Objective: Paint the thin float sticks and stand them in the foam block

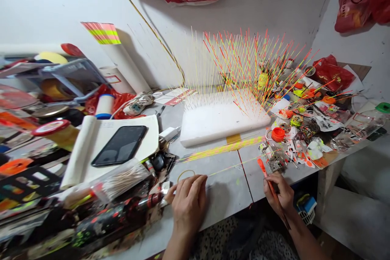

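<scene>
My left hand [189, 199] rests near the table's front edge, its fingers pinched on the end of a thin yellow-green stick [227, 168] that runs off to the right. A paintbrush [272, 189] with a bright orange, paint-covered tip is gripped in my right hand [278, 195], tip upward and close to the stick. Behind both hands lies a bundle of thin yellow and pink striped sticks [225, 149]. A white foam block [222, 124] stands beyond it, with many thin sticks upright in it, those at the right painted orange and yellow.
An open orange paint cap [278, 134] sits among paint-smeared scraps on the right. A black phone [119, 146] lies on an open notebook [152, 124] at left, near a bag of cotton swabs [126, 180]. A paint-spattered bottle [112, 217] lies at front left.
</scene>
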A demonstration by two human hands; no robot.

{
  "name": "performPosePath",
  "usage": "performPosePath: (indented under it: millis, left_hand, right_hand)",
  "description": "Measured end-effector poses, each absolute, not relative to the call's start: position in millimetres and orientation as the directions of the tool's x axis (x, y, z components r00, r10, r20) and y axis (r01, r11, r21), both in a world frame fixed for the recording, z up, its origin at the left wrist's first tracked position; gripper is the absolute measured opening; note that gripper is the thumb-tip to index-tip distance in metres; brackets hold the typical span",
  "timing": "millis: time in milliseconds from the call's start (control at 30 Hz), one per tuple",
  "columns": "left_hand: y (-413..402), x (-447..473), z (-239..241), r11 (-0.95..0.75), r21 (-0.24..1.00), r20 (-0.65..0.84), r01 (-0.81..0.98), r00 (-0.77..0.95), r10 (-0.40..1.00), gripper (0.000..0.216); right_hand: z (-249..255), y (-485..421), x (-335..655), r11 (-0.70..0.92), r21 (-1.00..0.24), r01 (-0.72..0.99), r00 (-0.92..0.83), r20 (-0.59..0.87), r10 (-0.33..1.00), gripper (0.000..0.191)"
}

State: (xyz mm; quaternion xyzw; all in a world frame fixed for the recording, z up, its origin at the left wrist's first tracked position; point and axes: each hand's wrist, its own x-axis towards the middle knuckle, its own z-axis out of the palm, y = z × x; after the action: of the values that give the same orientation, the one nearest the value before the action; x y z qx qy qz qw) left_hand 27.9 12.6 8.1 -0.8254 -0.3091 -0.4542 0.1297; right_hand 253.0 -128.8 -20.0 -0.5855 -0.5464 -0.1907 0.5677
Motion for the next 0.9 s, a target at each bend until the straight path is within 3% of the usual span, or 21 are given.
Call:
performPosePath:
  millis: [467,900]
  left_hand:
    - [14,27,8,-0.784,0.045,0.833,0.62,0.41,0.371,0.009]
    - [11,29,10,-0.778,0.097,0.837,0.621,0.372,0.401,0.011]
  right_hand:
    - [-23,-126,254,0.186,-0.478,0.858,0.363,0.823,0.438,0.011]
    - [-12,-122,233,0.273,-0.451,0.85,0.311,0.847,0.43,0.011]
